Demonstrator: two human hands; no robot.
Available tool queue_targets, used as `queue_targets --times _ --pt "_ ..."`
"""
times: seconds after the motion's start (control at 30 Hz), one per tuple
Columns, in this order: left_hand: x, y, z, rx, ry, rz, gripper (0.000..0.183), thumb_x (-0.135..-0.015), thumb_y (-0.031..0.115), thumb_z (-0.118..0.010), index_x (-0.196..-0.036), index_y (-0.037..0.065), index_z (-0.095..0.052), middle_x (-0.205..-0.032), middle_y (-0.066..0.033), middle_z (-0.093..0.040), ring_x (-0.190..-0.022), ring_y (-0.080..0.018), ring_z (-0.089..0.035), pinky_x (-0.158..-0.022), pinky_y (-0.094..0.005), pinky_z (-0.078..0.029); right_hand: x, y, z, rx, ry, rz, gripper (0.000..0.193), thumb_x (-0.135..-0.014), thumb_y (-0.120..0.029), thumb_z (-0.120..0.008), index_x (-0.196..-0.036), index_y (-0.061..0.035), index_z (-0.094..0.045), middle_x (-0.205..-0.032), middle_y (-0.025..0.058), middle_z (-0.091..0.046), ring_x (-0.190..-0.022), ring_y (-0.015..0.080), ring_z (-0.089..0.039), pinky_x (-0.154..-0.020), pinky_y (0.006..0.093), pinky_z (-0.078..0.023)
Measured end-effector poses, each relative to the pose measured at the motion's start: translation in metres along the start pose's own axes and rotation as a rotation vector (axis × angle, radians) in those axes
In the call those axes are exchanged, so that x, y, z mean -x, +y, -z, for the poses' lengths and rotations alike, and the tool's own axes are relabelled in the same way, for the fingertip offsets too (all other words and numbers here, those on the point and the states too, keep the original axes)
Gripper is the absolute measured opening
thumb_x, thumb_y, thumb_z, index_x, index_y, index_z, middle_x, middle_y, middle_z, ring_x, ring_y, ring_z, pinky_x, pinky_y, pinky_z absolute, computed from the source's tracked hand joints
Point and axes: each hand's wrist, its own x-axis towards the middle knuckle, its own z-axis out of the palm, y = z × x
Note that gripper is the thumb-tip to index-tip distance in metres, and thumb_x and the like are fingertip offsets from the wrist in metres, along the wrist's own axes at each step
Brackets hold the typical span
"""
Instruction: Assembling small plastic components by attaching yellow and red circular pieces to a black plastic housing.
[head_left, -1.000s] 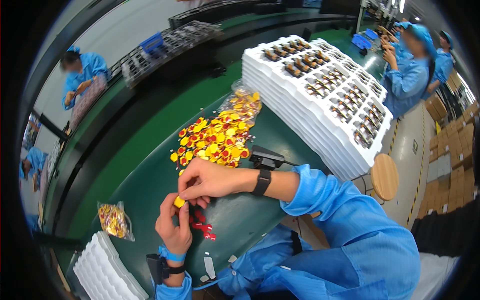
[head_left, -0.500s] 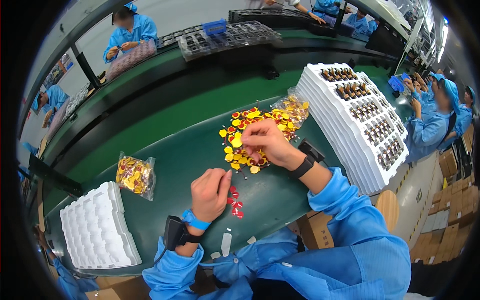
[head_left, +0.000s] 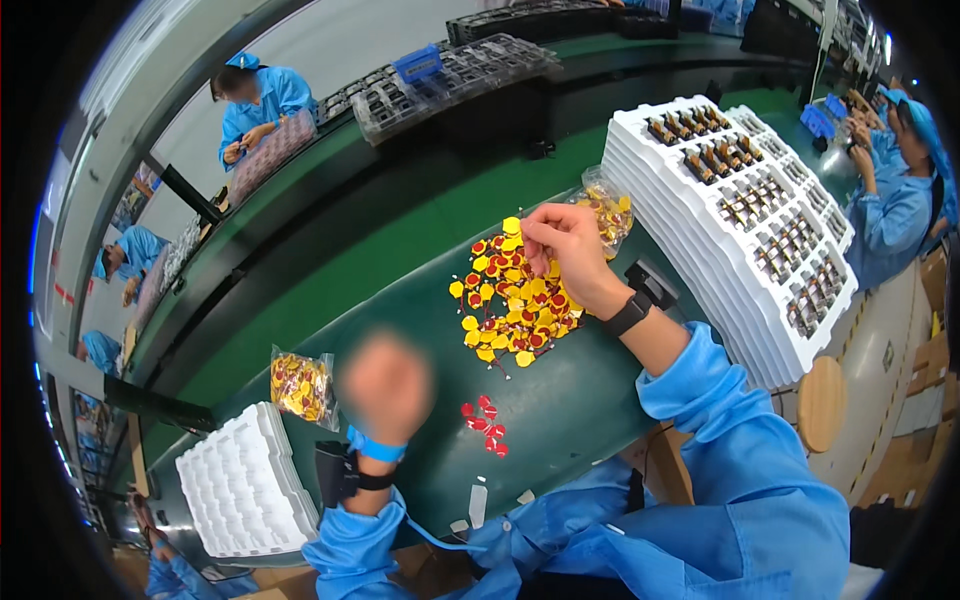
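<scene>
A loose pile of small yellow and red discs lies on the green work surface. My right hand rests on the pile's far edge, its fingertips pinched together on the discs. My left hand hovers nearer to me; it is blurred, so its fingers cannot be read. A few separate red pieces lie just right of it. A black band sits on my right wrist, and a blue band with a black device on my left.
An empty white moulded tray sits at the near left beside a clear bag of discs. A second bag lies past my right hand. Stacked white trays of parts fill the right. Co-workers in blue work nearby.
My left hand has lifted off the surface near the red pieces and is now blurred with motion. My right hand stays on the pile. My view has swung somewhat to the left.
</scene>
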Motion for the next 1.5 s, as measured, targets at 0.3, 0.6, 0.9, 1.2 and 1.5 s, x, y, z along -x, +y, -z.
queue_targets --times 0.3,0.6,0.9,1.2,1.5 --pt "-0.157 -0.051 -0.135 -0.092 -0.328 -0.042 0.032 -0.088 0.027 -0.066 -0.075 0.0 -0.057 -0.06 -0.0157 -0.05 -0.053 -0.0287 -0.048 -0.053 -0.039 -0.037 0.001 -0.015 0.002 0.11 0.28 0.176 0.018 -0.09 -0.005 -0.063 -0.073 0.0015 -0.061 -0.06 -0.0009 -0.056 -0.051 0.0023 -0.049 -0.046 0.0198 -0.035" --pt "-0.22 -0.091 -0.27 -0.367 -0.622 -0.002 0.053 -0.081 0.042 -0.074 -0.121 0.009 -0.064 -0.114 -0.0194 -0.068 -0.107 -0.0401 -0.064 -0.092 -0.0486 -0.051 -0.003 -0.016 0.014 0.056 0.395 0.199 0.019 -0.092 -0.007 -0.063 -0.076 0.0014 -0.059 -0.06 -0.0032 -0.054 -0.053 0.0011 -0.047 -0.048 0.0203 -0.034" --pt "-0.206 -0.079 -0.175 0.026 -0.347 -0.085 0.027 -0.088 0.02 -0.069 -0.079 -0.003 -0.057 -0.059 -0.0112 -0.051 -0.054 -0.0208 -0.056 -0.05 -0.033 -0.042 -0.004 -0.005 0.01 0.112 0.341 0.206 0.019 -0.091 -0.007 -0.064 -0.075 0.0018 -0.059 -0.059 -0.0024 -0.054 -0.051 0.0026 -0.047 -0.047 0.0217 -0.033" --pt "-0.038 -0.006 -0.016 1.009 -0.299 0.848 0.02 -0.1 0.019 -0.056 -0.093 0.001 -0.056 -0.048 0.0008 -0.041 -0.037 -0.009 -0.036 -0.041 -0.0263 -0.034 0.017 -0.025 -0.007 -0.108 0.107 -0.017 0.015 -0.09 -0.005 -0.062 -0.075 -0.0003 -0.063 -0.062 0.0029 -0.058 -0.046 0.0076 -0.05 -0.043 0.0206 -0.035" --pt "0.017 -0.024 -0.012 0.896 -0.274 0.778 0.018 -0.082 -0.002 -0.073 -0.094 0.001 -0.059 -0.071 0.0029 -0.057 -0.055 -0.0009 -0.049 -0.046 -0.019 -0.036 0.059 -0.016 -0.048 0.153 -0.458 -0.211 0.006 -0.09 0.001 -0.063 -0.088 0.0057 -0.067 -0.076 0.008 -0.065 -0.059 0.0098 -0.06 -0.053 0.0221 -0.048"
